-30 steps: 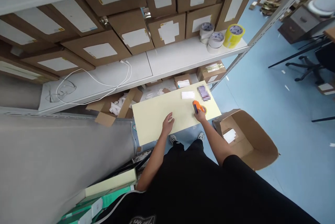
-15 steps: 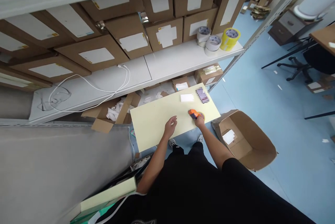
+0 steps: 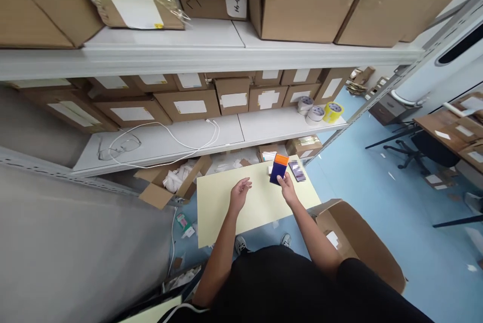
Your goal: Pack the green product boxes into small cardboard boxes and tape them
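My right hand (image 3: pixel 288 188) grips an orange and dark blue tape dispenser (image 3: pixel 278 169), raised above the right part of a pale yellow board (image 3: pixel 222 202). Its broad dark face is turned up and the orange end points away from me. Behind it, a small white item (image 3: pixel 270 169) is mostly covered. A phone-like purple item (image 3: pixel 298 171), blurred out, lies at the board's right end. My left hand (image 3: pixel 240 194) hovers over the middle of the board, fingers loosely apart, with nothing in it.
Beyond the board stands a shelf (image 3: pixel 260 129) with cardboard boxes, a white cable (image 3: pixel 177 143), glasses (image 3: pixel 121 148) and tape rolls (image 3: pixel 314 115). A large open carton (image 3: pixel 372 242) is at my right. Another open box (image 3: pixel 160 194) sits left under the shelf.
The view has tilted up, showing the upper shelf. My right hand has lifted the tape dispenser off the board and turned it upright. My left hand stays free above the board.
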A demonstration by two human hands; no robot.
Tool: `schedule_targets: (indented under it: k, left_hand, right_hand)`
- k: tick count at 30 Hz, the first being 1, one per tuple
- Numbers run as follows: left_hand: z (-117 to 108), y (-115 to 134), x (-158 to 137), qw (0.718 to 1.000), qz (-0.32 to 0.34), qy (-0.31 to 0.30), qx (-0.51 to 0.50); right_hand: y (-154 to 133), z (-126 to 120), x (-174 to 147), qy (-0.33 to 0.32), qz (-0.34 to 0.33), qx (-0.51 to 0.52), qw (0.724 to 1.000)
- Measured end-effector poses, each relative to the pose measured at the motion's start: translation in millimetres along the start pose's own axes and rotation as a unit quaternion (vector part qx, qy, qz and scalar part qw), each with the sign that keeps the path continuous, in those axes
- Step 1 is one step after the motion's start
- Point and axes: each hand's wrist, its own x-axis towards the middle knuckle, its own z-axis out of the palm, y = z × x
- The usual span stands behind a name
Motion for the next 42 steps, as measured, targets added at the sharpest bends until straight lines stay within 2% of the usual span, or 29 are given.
schedule_targets:
  k: [5,12,15,18,21,24,28,30,34,38,42]
  left_hand:
    - [-20.3,43.4,-7.2,0.999,0.033,0.001,-0.008]
    - [-24.1,133.1,-5.6,0.987,0.141,0.038,0.067]
    - [-18.5,169.0,4.9,0.982,0.164,-0.015,0.093]
    - [-11.9,190.8,18.2,0.981,0.132,-0.089,0.114]
    - [-0.5,199.2,30.2,0.977,0.109,-0.114,0.14]
    - [20.5,202.4,37.3,0.973,0.119,-0.079,0.179]
    - [60.0,209.8,39.9,0.952,0.181,0.029,0.243]
    - [79.8,214.1,41.1,0.936,0.211,0.054,0.275]
    - [112.5,216.3,47.7,0.917,0.249,0.077,0.303]
    - [136.3,212.6,54.1,0.907,0.271,0.076,0.313]
    - [155.7,210.4,54.4,0.874,0.319,0.09,0.355]
  right_hand:
    - [-33.3,19.1,-4.1,-0.06,-0.048,-0.05,0.996]
    - [-67.7,15.3,2.1,-0.09,-0.116,-0.168,0.975]
    - [-79.2,7.1,12.9,-0.12,-0.145,-0.184,0.965]
    - [-86.7,-4.1,24.4,-0.149,-0.18,-0.188,0.954]
    - [-90.3,-18.9,34.2,-0.166,-0.213,-0.189,0.944]
    - [-91.3,-36.5,43.5,-0.17,-0.225,-0.198,0.939]
    - [-89.9,-60.6,58.1,-0.164,-0.228,-0.193,0.94]
    - [-88.9,-72.7,65.3,-0.16,-0.233,-0.187,0.941]
    - [-88.2,-99.0,75.0,-0.147,-0.224,-0.187,0.945]
    - [-88.7,-123.1,79.1,-0.153,-0.203,-0.184,0.949]
    - [-88.4,-139.1,83.6,-0.165,-0.196,-0.158,0.954]
